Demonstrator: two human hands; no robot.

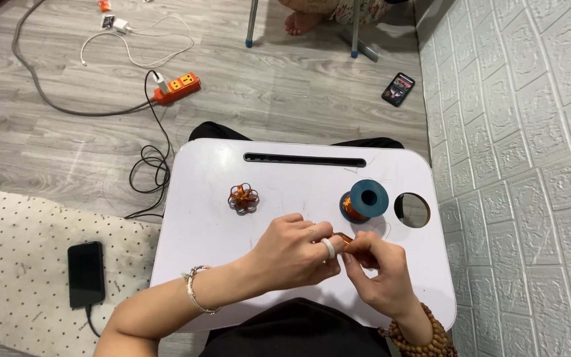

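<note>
1. Two hands meet over the near middle of one white lap table point(206, 244), which has a slot along its far edge and a round hole at its right side
2. Left hand point(292, 254), with one white ring on a finger and one thin bracelet at the wrist, is curled nearly closed, its fingertips pinching a small piece of copper-coloured wire work point(342, 239)
3. Right hand point(378, 271), with a string of brown beads at the wrist, is likewise curled, thumb and fingers pinching the same piece from the other side
4. The held piece lies between the two hands just above the tabletop; most of it is hidden, so its long axis and heading cannot be told
5. One spool of copper wire point(363, 201) with teal flanges lies on its side just beyond the hands, its axis pointing right and toward the viewer
6. One finished wire flower point(243, 198) sits apart, to the left
7. Two phones: one on the dotted cushion point(86, 273), one on the floor point(398, 88)
8. One orange power strip point(176, 86) lies on the floor
</note>
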